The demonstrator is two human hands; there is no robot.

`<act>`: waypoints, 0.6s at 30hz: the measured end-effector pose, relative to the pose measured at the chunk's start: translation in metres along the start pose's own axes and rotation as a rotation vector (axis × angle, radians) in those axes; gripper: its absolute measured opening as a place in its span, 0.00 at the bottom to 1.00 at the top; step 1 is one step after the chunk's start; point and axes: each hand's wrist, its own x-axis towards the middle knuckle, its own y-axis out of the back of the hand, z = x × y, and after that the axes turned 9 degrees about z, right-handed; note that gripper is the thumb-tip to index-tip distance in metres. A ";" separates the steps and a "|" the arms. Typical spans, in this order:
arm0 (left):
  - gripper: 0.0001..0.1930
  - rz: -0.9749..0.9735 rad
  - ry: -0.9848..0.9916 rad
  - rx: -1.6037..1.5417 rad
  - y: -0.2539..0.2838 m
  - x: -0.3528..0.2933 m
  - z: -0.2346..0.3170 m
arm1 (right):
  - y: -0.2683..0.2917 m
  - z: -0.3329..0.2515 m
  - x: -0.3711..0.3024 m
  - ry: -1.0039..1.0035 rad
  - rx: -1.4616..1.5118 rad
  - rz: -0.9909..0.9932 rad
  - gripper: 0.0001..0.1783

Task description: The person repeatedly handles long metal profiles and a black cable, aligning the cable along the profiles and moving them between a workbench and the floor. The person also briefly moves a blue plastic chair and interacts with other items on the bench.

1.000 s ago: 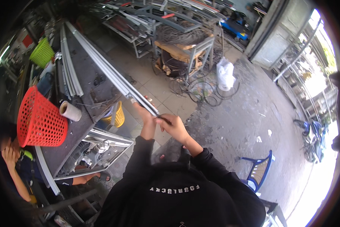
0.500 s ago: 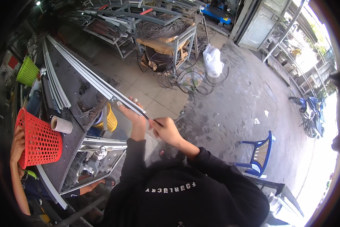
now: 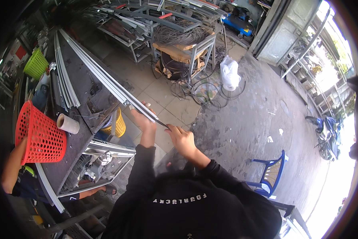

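Note:
Several long, pale metal profiles (image 3: 101,77) lie side by side, running from the dark workbench (image 3: 76,133) out toward me. My left hand (image 3: 144,120) is closed around their near end from below, its fingertips showing on the far side. Just past that end, my right hand (image 3: 182,139) pinches a thin dark strip (image 3: 162,123). The strip lies in line with the profiles; whether it is fixed to one of them I cannot tell.
At left, another person's forearm (image 3: 13,165) reaches to a red basket (image 3: 43,135) beside a pale roll (image 3: 68,124). A yellow basket (image 3: 118,124) sits below the bench edge. A blue-framed chair (image 3: 272,175) stands right; a white bag (image 3: 229,73) and loose cables lie ahead.
My right hand has drawn slightly away from the profile ends, with more dark strip showing between my hands. The other person's hand, earlier on the red basket's side, is now hidden by it.

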 end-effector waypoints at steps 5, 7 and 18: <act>0.20 0.035 0.005 0.030 -0.004 -0.006 0.001 | 0.004 -0.014 0.006 -0.668 0.488 -0.350 0.19; 0.21 0.043 -0.002 0.013 -0.004 -0.007 0.001 | 0.003 -0.017 0.015 -0.883 0.554 -0.430 0.19; 0.23 -0.022 -0.065 0.009 -0.001 -0.005 0.000 | -0.032 0.006 0.037 -0.471 0.520 -0.408 0.11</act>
